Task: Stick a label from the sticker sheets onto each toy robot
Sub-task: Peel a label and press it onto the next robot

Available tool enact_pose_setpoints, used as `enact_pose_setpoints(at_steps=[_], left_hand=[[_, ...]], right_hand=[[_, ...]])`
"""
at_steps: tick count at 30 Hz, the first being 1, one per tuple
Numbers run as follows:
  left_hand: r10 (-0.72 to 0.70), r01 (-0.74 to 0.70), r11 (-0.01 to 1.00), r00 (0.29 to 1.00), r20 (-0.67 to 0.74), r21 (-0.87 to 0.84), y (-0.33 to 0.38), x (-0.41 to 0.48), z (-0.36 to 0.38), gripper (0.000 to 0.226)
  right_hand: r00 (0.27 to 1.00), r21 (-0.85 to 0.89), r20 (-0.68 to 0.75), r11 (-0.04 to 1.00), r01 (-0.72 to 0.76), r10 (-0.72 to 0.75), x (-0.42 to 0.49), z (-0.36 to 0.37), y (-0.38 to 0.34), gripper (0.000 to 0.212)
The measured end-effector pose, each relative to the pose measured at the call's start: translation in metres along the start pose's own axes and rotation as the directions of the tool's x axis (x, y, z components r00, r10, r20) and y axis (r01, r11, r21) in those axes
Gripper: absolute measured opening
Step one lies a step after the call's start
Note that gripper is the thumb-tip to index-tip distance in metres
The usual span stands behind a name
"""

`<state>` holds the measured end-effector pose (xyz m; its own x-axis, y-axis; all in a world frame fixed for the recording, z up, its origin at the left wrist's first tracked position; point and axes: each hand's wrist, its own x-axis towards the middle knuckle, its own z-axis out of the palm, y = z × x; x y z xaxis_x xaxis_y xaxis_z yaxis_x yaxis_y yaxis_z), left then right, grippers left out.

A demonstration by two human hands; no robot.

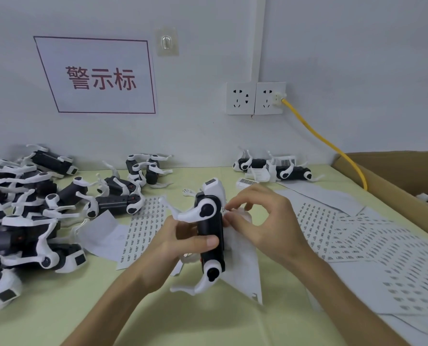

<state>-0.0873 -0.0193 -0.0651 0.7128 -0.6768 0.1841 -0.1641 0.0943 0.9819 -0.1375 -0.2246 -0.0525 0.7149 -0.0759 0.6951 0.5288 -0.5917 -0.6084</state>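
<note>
A black and white toy robot (209, 228) shaped like a dog is held above the table at the centre, its head pointing away from me. My left hand (180, 242) grips its body from the left, thumb across the black side. My right hand (260, 221) pinches a small label (223, 210) at the robot's right flank, between thumb and forefinger. One sticker sheet (145, 226) lies behind the robot to the left. More sticker sheets (372, 243) overlap on the right.
A pile of toy robots (25, 211) covers the table's left side. Two more robots (275, 168) lie by the wall. A cardboard box (392, 181) stands at the right edge, with a yellow cable (332, 146) running to wall sockets (255, 98).
</note>
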Motion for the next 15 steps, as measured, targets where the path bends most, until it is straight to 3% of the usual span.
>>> enact_pose_setpoints(at_steps=[4, 8, 12, 15], left_hand=[[0.017, -0.018, 1.000, 0.999, 0.049, 0.020, 0.0034, -0.0014, 0.0007, 0.033], [0.022, -0.023, 1.000, 0.999, 0.044, 0.017, 0.0012, 0.0000, 0.0016, 0.042], [0.018, -0.019, 0.999, 0.999, 0.040, 0.026, 0.0014, 0.0001, 0.0005, 0.035], [-0.002, 0.001, 0.999, 1.000, 0.020, 0.036, 0.0008, 0.0005, -0.0004, 0.032]], right_hand=[[0.997, -0.010, 0.002, 0.997, -0.074, 0.074, -0.0005, -0.0001, 0.0032, 0.014], [0.992, -0.019, -0.036, 0.992, -0.125, 0.124, -0.0009, 0.0007, 0.0039, 0.023], [0.986, -0.013, -0.067, 0.988, -0.151, 0.150, -0.0003, 0.0029, 0.0046, 0.016], [0.970, 0.019, -0.173, 0.986, -0.167, 0.168, 0.0006, 0.0037, 0.0065, 0.011]])
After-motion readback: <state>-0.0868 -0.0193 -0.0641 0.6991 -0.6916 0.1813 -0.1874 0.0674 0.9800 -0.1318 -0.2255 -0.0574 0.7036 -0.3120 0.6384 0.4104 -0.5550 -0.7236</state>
